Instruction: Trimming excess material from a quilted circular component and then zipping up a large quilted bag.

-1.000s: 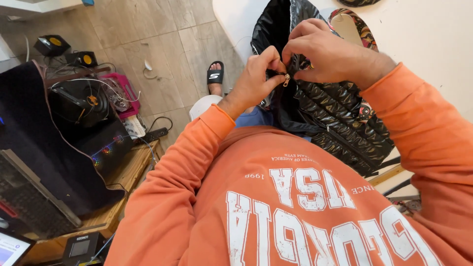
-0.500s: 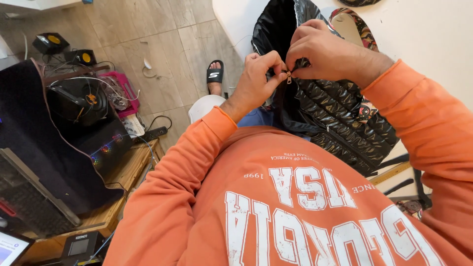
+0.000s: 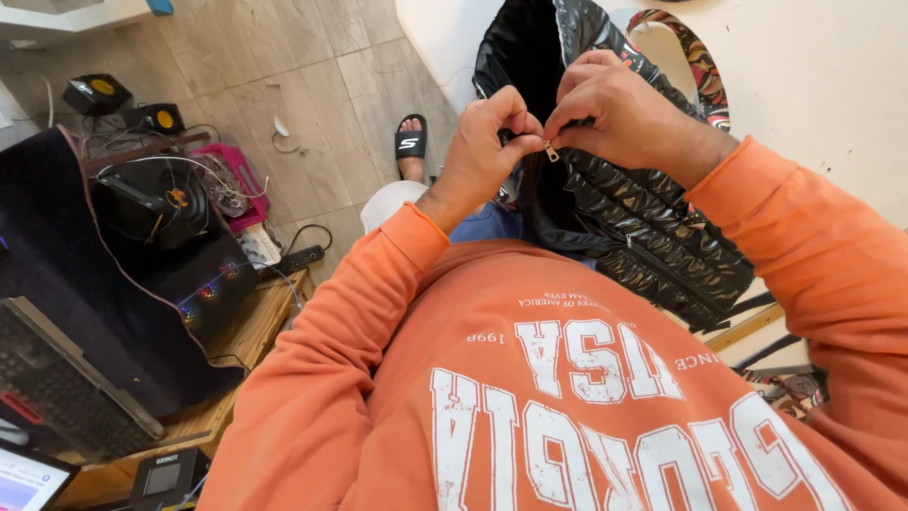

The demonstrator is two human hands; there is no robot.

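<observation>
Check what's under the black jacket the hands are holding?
Under the black jacket, jeans show at its left edge and white table at its right. Both hands, left hand and right hand, pinch its zipper. The rest is covered.

Single head-worn view, looking steeply down the person's chest, close on both hands, floor beyond

Left hand (image 3: 487,147) has shifted its pinch closer to the small metal zipper pull (image 3: 550,150), right hand (image 3: 619,114) edging down onto it, fingertips now meeting.
</observation>
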